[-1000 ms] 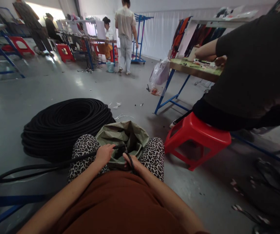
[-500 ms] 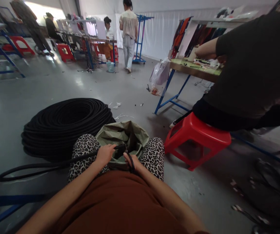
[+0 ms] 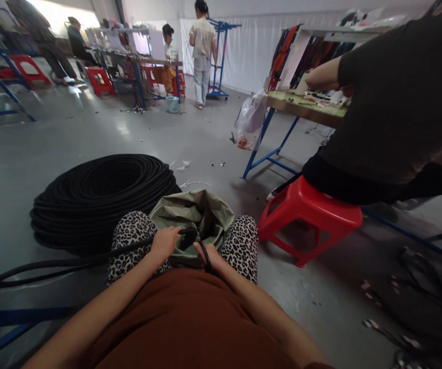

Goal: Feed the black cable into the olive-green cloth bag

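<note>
My left hand [image 3: 164, 243] is closed around a thick black cord [image 3: 128, 249], whose short end sticks out past the fingers over an olive sack [image 3: 217, 207]. From the other side the cord runs left in a long loop. My right hand [image 3: 208, 254] grips black-handled scissors [image 3: 201, 246], their blades at the end of the cord; whether they are closed through it I cannot tell. The sack stands wide open between my knees, its inside mostly in shadow. A big coil of black cord [image 3: 105, 205] lies on the floor beyond my left knee.
A person [image 3: 394, 102] sits close on my right on a red stool [image 3: 309, 205], at a blue-legged table [image 3: 305, 108]. A plastic bag [image 3: 249, 120] hangs from its edge. Dark straps [image 3: 417, 307] lie on the floor at right. Farther off, people work at tables.
My hands keep nearly the same pose on the cord and scissors. The whole view has shifted slightly, and the walking person at the back has taken a step.
</note>
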`<state>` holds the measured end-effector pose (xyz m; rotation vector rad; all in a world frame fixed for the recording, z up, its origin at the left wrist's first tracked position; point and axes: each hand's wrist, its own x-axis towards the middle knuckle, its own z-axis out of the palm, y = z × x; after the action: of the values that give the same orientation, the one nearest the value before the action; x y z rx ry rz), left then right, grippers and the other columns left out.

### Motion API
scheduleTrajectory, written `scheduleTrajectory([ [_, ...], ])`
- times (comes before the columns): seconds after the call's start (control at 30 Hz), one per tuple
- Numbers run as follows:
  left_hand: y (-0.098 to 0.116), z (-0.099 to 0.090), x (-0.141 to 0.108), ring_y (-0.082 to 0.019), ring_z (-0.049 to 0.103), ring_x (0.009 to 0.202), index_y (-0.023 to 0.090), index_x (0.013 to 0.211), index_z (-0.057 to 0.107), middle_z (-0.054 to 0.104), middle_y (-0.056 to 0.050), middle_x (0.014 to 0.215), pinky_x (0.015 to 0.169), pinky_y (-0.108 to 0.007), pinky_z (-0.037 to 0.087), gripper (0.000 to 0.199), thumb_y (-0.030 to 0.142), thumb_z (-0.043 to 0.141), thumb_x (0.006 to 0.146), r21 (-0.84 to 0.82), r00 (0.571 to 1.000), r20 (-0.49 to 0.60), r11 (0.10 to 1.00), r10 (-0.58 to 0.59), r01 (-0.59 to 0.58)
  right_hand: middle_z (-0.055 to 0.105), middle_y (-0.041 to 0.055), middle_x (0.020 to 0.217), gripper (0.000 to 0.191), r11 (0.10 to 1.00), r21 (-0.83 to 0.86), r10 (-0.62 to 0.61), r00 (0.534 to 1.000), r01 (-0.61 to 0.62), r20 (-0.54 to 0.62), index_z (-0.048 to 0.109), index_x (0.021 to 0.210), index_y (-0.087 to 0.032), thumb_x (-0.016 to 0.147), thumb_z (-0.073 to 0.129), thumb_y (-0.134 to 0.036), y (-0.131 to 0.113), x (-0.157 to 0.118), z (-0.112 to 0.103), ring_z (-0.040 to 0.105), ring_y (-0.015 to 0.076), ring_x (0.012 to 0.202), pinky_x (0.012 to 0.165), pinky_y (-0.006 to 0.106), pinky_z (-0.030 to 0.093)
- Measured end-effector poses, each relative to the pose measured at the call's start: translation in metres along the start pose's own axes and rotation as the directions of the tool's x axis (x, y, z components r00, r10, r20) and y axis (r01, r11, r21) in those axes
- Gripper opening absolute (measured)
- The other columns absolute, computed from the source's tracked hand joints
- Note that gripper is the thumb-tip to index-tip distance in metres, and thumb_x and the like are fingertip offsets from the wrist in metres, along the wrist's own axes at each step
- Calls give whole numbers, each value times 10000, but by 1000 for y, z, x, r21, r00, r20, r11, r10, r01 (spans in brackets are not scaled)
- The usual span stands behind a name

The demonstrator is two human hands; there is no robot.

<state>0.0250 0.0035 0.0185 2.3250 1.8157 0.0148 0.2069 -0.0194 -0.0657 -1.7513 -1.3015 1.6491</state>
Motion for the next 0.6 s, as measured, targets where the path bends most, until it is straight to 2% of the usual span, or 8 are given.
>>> scheduleTrajectory([
  [0.1,-1,1,3,-229,662,1016,190,1210,650,717,-112,1104,867,-327,471,341,187,465,923,9,1000,-1,1000,-1,1,457,-6,451,505,998,-49,40,999,-41,-24,477,521,-181,943,537,-452,-5,-5,0,468,108,374,395,203,355],
  [0.3,-6,3,8,-229,662,1013,195,1208,659,719,-114,1104,867,-322,468,341,198,471,923,34,1000,19,999,-4,3,447,-8,420,496,993,-54,106,994,-105,12,486,528,-181,951,525,-437,-14,-12,-1,456,114,358,390,207,364],
  [0.6,-15,12,12,-221,642,1015,217,1207,650,717,-90,1101,848,-321,449,338,209,448,936,113,997,76,993,22,-30,456,-4,417,474,984,-139,118,992,-111,40,505,543,-169,946,540,-417,-12,-11,-3,472,117,364,376,200,351],
])
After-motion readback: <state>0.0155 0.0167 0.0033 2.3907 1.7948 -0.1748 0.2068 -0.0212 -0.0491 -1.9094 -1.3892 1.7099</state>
